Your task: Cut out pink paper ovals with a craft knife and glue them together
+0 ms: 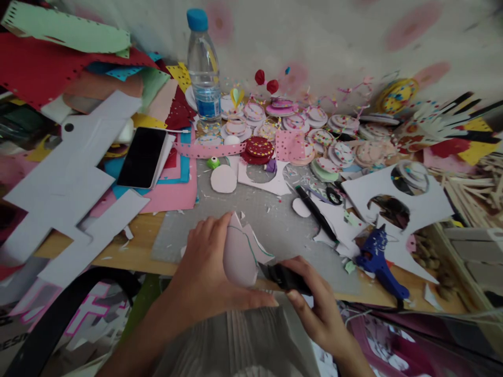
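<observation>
White rounded piece of thin board with a green curved line is what we hold just below the middle of the frame, tilted up before the near edge of the grey cutting mat. It lies to the right of our left hand, whose fingers close over its upper left edge while the thumb stretches beneath it toward the lower centre. A narrow white strip edged in green stands out at its upper right side.

In our right hand we grip a black-handled cutter knife, fingers wrapped round the handle; its blade points left at the piece's right edge, though we cannot tell whether it touches.

Above our hands, near the centre, we see a plain white disc and, to its upper right, a dark red round box with gold dots. Right of centre lies a long black pen, and farther right a blue glue gun. A clear plastic bottle with a blue cap stands upper left of centre, and a dark-screened tablet rests below and left of it.
</observation>
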The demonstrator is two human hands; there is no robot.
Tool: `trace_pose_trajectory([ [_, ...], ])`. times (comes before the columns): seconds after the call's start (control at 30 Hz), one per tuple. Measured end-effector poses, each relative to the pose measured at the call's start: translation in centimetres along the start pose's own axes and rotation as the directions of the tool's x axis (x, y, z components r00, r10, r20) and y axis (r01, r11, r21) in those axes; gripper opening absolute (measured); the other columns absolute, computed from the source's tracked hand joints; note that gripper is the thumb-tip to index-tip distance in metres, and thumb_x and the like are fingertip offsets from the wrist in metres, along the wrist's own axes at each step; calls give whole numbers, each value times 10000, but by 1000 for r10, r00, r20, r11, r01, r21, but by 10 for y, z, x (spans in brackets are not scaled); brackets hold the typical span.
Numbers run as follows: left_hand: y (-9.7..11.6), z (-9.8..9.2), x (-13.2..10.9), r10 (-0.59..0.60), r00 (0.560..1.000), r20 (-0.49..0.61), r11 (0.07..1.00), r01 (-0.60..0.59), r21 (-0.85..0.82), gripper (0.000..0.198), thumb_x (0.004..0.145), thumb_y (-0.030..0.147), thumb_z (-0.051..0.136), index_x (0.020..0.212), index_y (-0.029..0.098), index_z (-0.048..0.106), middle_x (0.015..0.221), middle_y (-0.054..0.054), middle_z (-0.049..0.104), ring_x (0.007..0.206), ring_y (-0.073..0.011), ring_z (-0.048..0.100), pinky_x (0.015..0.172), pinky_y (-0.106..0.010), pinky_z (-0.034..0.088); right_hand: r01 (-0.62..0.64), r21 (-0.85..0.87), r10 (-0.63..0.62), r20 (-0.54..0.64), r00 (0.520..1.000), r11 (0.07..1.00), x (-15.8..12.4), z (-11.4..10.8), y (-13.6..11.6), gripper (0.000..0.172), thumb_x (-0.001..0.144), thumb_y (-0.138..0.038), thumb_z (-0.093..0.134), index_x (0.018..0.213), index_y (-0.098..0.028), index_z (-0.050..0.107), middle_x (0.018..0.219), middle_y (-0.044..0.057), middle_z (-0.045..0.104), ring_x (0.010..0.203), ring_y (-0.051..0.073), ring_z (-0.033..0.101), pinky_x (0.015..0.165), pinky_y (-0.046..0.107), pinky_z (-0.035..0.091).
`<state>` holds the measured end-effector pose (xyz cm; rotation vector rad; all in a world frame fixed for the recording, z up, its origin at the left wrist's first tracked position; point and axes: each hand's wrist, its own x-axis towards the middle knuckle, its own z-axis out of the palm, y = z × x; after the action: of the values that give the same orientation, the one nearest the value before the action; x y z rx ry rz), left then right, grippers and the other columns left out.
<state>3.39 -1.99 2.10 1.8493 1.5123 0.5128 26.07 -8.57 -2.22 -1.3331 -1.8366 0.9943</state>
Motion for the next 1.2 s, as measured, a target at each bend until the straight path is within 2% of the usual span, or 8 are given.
trace_pose_trajectory([
  [0.3,-5,-1,-1,-32,999,25,997,33,-75,1155,429,732,762,1387,224,363,1293,-158,462,1238,-437,398,1009,-610,323,2,-58,-1,11,1000,998,-3,0,4,327,954,-312,496,1281,-320,483,1132,59,644,1055,264,601,886,335,455],
  [0.5,-5,-5,0,-16,996,84,994,25,-110,1087,458,686,779,1348,202,387,1317,-159,458,1222,-406,427,1005,-569,363,2,-44,-1,27,1000,999,0,0,0,309,959,-321,487,1268,-323,482,1113,63,638,1025,260,603,838,320,465],
  [0.67,-4,-7,0,-62,989,134,980,86,-181,1036,461,629,805,1327,238,392,1324,-148,457,1213,-404,443,973,-548,407,11,-28,-10,40,999,1000,1,1,-1,321,960,-330,483,1281,-324,480,1109,62,636,1008,262,605,844,332,463],
  [0.9,-4,-7,3,-69,987,143,973,99,-209,967,497,557,810,1313,243,396,1287,-134,481,1175,-387,477,957,-526,422,15,-27,-13,42,999,1000,4,1,0,311,961,-333,486,1270,-302,500,1084,62,642,984,247,617,846,319,470],
  [1.2,-5,-10,3,-89,974,210,969,134,-208,958,558,569,781,1337,258,317,1335,-128,433,1231,-371,438,989,-536,407,70,-76,-69,20,997,995,8,4,1,337,981,-399,455,1281,-251,500,1069,63,641,998,219,610,858,296,472],
])
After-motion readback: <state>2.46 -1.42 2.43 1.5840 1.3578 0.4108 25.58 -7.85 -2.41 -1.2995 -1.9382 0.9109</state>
